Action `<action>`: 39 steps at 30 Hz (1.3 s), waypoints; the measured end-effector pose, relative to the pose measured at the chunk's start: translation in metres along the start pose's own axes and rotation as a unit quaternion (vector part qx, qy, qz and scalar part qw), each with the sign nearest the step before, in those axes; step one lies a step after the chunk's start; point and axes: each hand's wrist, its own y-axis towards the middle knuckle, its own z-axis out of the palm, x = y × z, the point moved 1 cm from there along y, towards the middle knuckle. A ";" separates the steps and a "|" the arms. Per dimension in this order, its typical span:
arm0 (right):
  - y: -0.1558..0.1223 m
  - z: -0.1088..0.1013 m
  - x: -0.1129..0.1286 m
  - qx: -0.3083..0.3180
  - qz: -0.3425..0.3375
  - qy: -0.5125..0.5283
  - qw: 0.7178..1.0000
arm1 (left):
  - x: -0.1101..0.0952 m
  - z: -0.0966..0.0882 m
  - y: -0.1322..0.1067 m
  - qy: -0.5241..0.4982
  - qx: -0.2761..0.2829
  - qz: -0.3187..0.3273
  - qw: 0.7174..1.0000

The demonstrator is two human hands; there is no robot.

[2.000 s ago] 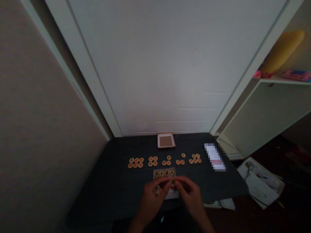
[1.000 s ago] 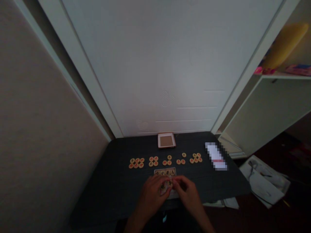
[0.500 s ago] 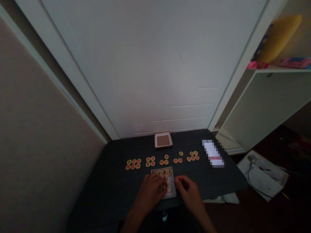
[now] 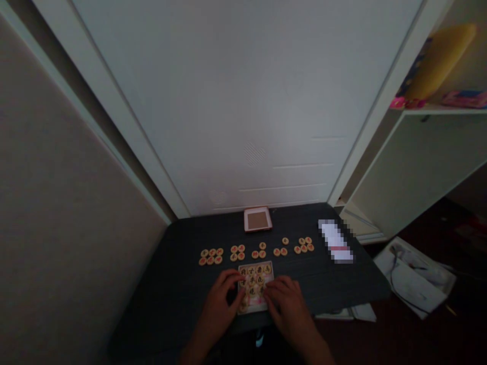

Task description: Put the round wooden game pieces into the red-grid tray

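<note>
A shallow open box (image 4: 271,271) of round Chinese chess pieces stands near the table's front edge. Several pieces (image 4: 251,280) with black characters lie inside in rows, and some of the pinkish bottom shows at the near end. Curved around the box's left side is my left hand (image 4: 220,299), thumb and fingers apart, their tips at the leftmost pieces. My right hand (image 4: 287,304) reaches over the right side, fingers pinched close together beside a piece; whatever lies between the fingertips is hidden.
Behind the box, small groups of pieces (image 4: 210,256) with mostly red characters spread in a row across the dark table (image 4: 182,289). A box lid (image 4: 246,221) lies at the back near the white panel (image 4: 228,101). A blurred-out white item (image 4: 335,241) rests at the right.
My left hand has drawn back left from over the pieces, uncovering them. My right hand has moved left from outside the box onto its right side. The view has shifted slightly.
</note>
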 end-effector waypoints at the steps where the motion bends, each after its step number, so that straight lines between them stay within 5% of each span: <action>1: 0.000 0.000 0.001 0.008 0.002 -0.013 1.000 | 0.002 0.001 -0.003 -0.011 -0.001 -0.013 1.000; 22: 0.004 0.009 -0.003 0.063 0.038 -0.042 0.996 | 0.003 0.019 -0.017 -0.078 -0.009 -0.073 0.994; 39: 0.009 0.014 -0.011 0.029 0.016 -0.070 0.997 | 0.003 0.009 -0.014 -0.105 0.008 -0.076 0.992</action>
